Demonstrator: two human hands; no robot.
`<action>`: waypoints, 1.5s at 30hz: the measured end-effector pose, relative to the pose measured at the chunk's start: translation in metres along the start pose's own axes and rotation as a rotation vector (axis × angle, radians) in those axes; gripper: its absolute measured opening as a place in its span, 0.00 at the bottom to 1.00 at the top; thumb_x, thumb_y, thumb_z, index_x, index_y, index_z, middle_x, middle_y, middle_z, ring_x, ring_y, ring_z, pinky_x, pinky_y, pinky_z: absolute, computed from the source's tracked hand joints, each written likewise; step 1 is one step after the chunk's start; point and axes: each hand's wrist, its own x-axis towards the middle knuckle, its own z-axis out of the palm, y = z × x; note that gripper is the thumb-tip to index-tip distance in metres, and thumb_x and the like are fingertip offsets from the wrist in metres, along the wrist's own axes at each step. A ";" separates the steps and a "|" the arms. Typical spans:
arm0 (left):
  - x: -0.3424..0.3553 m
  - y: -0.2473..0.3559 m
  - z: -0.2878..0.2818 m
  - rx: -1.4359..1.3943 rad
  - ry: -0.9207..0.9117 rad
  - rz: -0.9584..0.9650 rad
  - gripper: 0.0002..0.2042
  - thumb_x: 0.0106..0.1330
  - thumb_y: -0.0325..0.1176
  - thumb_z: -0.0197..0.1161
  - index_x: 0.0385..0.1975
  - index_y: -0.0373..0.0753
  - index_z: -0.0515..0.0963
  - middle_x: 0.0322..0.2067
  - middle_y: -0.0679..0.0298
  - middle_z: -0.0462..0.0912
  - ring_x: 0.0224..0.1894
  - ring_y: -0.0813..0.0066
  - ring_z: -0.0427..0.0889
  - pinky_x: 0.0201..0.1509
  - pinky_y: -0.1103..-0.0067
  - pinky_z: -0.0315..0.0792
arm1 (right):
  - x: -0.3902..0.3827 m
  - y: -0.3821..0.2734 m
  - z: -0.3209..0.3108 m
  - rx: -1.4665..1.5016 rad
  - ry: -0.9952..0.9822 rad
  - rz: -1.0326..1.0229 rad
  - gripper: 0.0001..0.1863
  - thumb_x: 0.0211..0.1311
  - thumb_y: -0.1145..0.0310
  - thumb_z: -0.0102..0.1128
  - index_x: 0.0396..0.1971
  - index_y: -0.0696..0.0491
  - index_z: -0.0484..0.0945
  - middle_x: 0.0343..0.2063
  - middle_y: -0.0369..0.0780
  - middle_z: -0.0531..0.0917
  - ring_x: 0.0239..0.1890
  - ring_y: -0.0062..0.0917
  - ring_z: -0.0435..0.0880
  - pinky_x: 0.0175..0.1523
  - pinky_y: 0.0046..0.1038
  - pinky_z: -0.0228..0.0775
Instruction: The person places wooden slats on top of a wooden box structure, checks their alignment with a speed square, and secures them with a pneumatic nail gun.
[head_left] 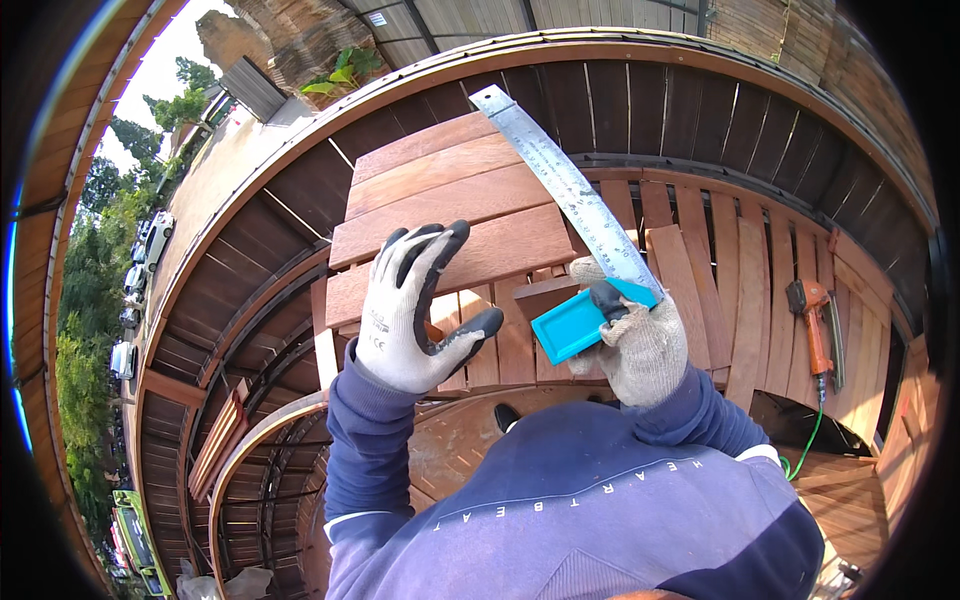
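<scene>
My right hand (640, 345), in a pale knitted glove with dark fingertips, grips a try square by its teal handle (568, 325). Its long steel blade (565, 190) points up and to the left, past the right end of some reddish-brown boards. Those boards (440, 205) lie side by side in front of me. My left hand (410, 305), in a white glove with grey-black fingertips, hovers at the near edge of the boards. Thumb and fingers are spread apart with nothing between them. Part of a small orange thing (433, 332) shows behind it.
To the right, an orange power tool (815, 325) with a green cord (808, 440) lies on wooden slats (745, 290). A curved, dark slatted railing (690, 110) wraps around the far side. Several wood strips (218, 445) are stacked at lower left. Parked cars (157, 238) stand beyond the railing.
</scene>
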 end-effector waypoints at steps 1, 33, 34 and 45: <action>-0.001 0.010 0.002 0.034 0.045 0.036 0.35 0.52 0.30 0.72 0.62 0.32 0.68 0.59 0.49 0.73 0.60 0.58 0.74 0.63 0.65 0.68 | 0.000 0.004 0.006 0.041 -0.005 0.007 0.28 0.66 0.66 0.60 0.63 0.59 0.64 0.52 0.47 0.78 0.41 0.29 0.86 0.32 0.27 0.86; -0.009 0.010 0.022 0.322 -0.050 0.035 0.30 0.39 0.35 0.76 0.50 0.45 0.82 0.50 0.64 0.78 0.60 0.57 0.71 0.68 0.54 0.60 | 0.015 0.015 0.003 -0.003 -0.244 0.381 0.12 0.72 0.69 0.49 0.47 0.62 0.72 0.33 0.46 0.84 0.31 0.30 0.87 0.32 0.28 0.84; -0.011 0.010 0.022 0.326 -0.051 0.045 0.30 0.38 0.35 0.76 0.50 0.45 0.82 0.51 0.64 0.78 0.60 0.57 0.71 0.68 0.54 0.60 | 0.015 0.020 0.002 -0.036 -0.241 0.364 0.13 0.72 0.68 0.49 0.47 0.62 0.72 0.33 0.46 0.84 0.31 0.31 0.87 0.32 0.28 0.85; -0.018 0.005 -0.005 0.405 -0.012 -0.145 0.36 0.47 0.29 0.73 0.62 0.39 0.72 0.61 0.54 0.71 0.66 0.53 0.68 0.69 0.62 0.60 | 0.001 0.014 -0.077 0.358 -0.226 0.116 0.26 0.71 0.49 0.47 0.52 0.58 0.70 0.38 0.50 0.81 0.38 0.32 0.83 0.35 0.30 0.77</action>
